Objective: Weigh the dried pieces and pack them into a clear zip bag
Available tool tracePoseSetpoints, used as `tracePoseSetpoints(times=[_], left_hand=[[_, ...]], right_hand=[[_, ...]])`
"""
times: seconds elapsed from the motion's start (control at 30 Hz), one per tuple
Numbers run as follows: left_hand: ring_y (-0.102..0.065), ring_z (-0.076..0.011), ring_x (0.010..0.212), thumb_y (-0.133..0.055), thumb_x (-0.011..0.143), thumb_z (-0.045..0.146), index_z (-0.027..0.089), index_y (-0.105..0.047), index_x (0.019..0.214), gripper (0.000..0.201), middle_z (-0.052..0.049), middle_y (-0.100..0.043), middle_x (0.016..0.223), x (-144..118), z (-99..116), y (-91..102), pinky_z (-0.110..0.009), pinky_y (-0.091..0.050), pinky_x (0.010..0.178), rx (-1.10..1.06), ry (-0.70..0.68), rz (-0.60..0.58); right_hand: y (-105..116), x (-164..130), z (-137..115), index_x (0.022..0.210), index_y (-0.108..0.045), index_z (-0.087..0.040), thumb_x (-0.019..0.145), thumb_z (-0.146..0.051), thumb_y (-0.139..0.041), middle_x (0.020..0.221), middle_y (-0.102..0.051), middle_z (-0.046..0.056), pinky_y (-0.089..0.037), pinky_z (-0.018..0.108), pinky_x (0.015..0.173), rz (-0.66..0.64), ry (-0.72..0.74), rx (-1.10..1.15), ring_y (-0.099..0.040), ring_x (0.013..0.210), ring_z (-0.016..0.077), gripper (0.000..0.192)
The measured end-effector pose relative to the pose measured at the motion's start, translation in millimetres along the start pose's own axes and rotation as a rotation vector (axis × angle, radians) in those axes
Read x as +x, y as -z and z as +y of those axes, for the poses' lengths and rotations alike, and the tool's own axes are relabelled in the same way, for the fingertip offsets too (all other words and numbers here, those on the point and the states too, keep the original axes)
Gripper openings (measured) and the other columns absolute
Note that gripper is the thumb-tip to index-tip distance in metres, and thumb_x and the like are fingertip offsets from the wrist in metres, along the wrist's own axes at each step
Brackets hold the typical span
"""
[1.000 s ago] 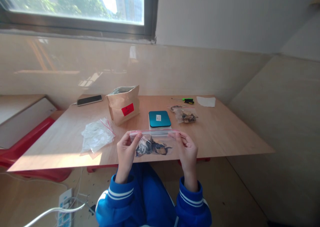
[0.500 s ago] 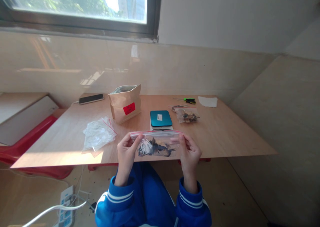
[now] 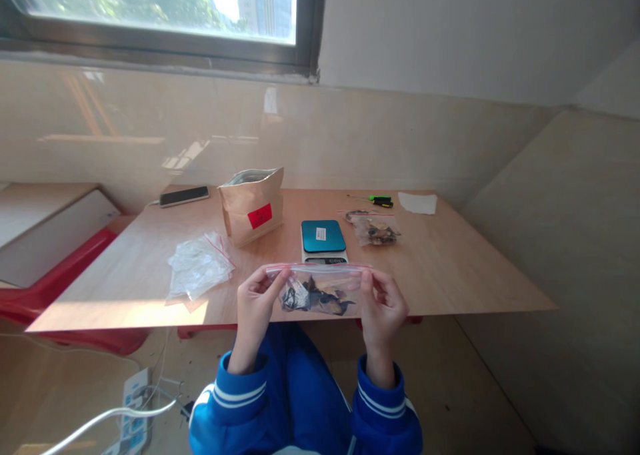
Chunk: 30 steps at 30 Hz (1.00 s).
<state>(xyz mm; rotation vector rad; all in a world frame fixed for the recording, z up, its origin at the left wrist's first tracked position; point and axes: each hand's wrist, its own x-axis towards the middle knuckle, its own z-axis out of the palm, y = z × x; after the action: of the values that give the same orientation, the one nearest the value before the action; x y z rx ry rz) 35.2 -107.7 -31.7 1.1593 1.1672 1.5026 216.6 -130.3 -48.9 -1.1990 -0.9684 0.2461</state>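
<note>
A clear zip-lock bag (image 3: pixel 323 285) with a red-edged top and dark dried pieces inside is stretched between my two hands at the table's front edge. My left hand (image 3: pixel 256 301) pinches its upper left corner, thumb on the near side. The upper right corner is pinched in my right hand (image 3: pixel 383 301). Just beyond the bag sits a digital kitchen scale (image 3: pixel 323 238) with a blue top, its display partly in view. Right of the scale lie filled zip-lock bags (image 3: pixel 377 230) of similar dried pieces.
A kraft paper pouch (image 3: pixel 255 205) with a red label stands open behind my left hand. Flat clear bags (image 3: pixel 199 268) lie at the left, a phone (image 3: pixel 184 197) behind them. Screwdrivers (image 3: pixel 377 200) and a white paper (image 3: pixel 419 203) lie at the back right.
The bag and both hands have shifted slightly to the right, and more of the scale's display shows above the bag. Both hands keep their pinch on it.
</note>
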Motion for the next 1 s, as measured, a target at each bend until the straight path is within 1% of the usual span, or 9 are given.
tracePoseSetpoints(times=[0.1,0.2,0.27,0.43,0.5,0.6,0.73,0.9,1.0], left_hand=[[-0.067,-0.015,0.073,-0.074,0.073,0.036,0.017,-0.074,0.081,0.021,-0.003,-0.075,0.077,-0.7,1.2,-0.9,-0.024,-0.052,0.068,0.0,-0.001,0.002],[-0.067,-0.0154,0.074,-0.074,0.073,0.036,0.017,-0.074,0.082,0.021,-0.003,-0.075,0.076,-1.8,0.8,-3.2,-0.024,-0.053,0.068,-0.005,0.007,0.018],[-0.067,-0.0153,0.074,-0.074,0.074,0.036,0.017,-0.074,0.082,0.021,-0.003,-0.075,0.077,-2.6,-0.8,-5.5,-0.024,-0.053,0.068,-0.024,0.007,0.032],[-0.066,-0.0143,0.069,-0.073,0.075,0.036,0.017,-0.073,0.082,0.02,-0.002,-0.074,0.073,-5.3,-4.0,-9.7,-0.024,-0.052,0.065,-0.035,-0.041,0.11],[-0.066,-0.0142,0.068,-0.073,0.075,0.036,0.017,-0.072,0.083,0.021,-0.002,-0.073,0.072,-6.2,-3.6,-9.5,-0.024,-0.052,0.065,-0.025,-0.052,0.133],[-0.066,-0.0141,0.069,-0.073,0.075,0.037,0.017,-0.072,0.083,0.021,-0.002,-0.073,0.072,-6.5,-3.0,-7.7,-0.024,-0.052,0.065,-0.015,-0.048,0.141],[-0.064,-0.0131,0.069,-0.071,0.077,0.038,0.017,-0.07,0.084,0.022,-0.001,-0.07,0.072,-5.1,-6.0,-5.2,-0.023,-0.05,0.065,-0.049,-0.022,0.074],[-0.066,-0.0152,0.083,-0.069,0.078,0.037,0.019,-0.07,0.098,0.026,-0.004,-0.073,0.09,-5.0,-7.4,-2.6,-0.024,-0.051,0.076,-0.119,0.021,-0.093],[-0.066,-0.0164,0.083,-0.071,0.077,0.035,0.017,-0.072,0.089,0.022,-0.005,-0.072,0.087,-5.5,-3.3,-2.0,-0.025,-0.051,0.075,-0.059,-0.005,-0.135]], right_hand=[[-2.0,-0.8,-1.2,0.082,-0.069,-0.017,0.083,-0.034,-0.067,0.076,-0.073,0.003,-0.053,0.027,0.06,0.031,-0.021,0.016,-0.065,0.061,0.0151,0.017],[-6.2,0.2,-2.2,0.081,-0.067,-0.018,0.084,-0.038,-0.065,0.077,-0.072,0.004,-0.054,0.029,0.068,0.037,-0.073,0.069,-0.067,0.069,0.0166,0.02],[-9.7,1.5,-2.5,0.083,-0.066,-0.018,0.086,-0.041,-0.061,0.074,-0.073,0.003,-0.054,0.031,0.073,-0.013,-0.14,0.143,-0.068,0.072,0.0176,0.024],[-15.9,2.5,0.0,0.102,-0.066,-0.017,0.086,-0.046,-0.061,0.076,-0.075,0.006,-0.054,0.034,0.078,-0.231,-0.309,0.301,-0.071,0.08,0.0204,0.033],[-16.5,1.6,1.5,0.099,-0.068,-0.017,0.085,-0.045,-0.063,0.076,-0.076,0.006,-0.055,0.034,0.077,-0.266,-0.342,0.312,-0.071,0.079,0.0207,0.032],[-16.3,0.2,1.9,0.089,-0.071,-0.018,0.085,-0.043,-0.064,0.074,-0.076,0.005,-0.055,0.033,0.075,-0.259,-0.328,0.295,-0.071,0.075,0.0201,0.027],[-15.8,-0.9,-0.3,0.081,-0.073,-0.017,0.085,-0.042,-0.064,0.074,-0.076,0.005,-0.055,0.031,0.073,-0.226,-0.281,0.25,-0.07,0.074,0.0197,0.027],[-14.6,-1.6,-0.2,0.08,-0.071,-0.016,0.084,-0.044,-0.063,0.072,-0.075,0.005,-0.055,0.029,0.066,-0.16,-0.277,0.22,-0.069,0.067,0.0181,0.029],[-13.8,-1.9,1.4,0.08,-0.071,-0.016,0.083,-0.043,-0.065,0.072,-0.075,0.006,-0.055,0.029,0.064,-0.137,-0.274,0.204,-0.069,0.067,0.0181,0.029]])
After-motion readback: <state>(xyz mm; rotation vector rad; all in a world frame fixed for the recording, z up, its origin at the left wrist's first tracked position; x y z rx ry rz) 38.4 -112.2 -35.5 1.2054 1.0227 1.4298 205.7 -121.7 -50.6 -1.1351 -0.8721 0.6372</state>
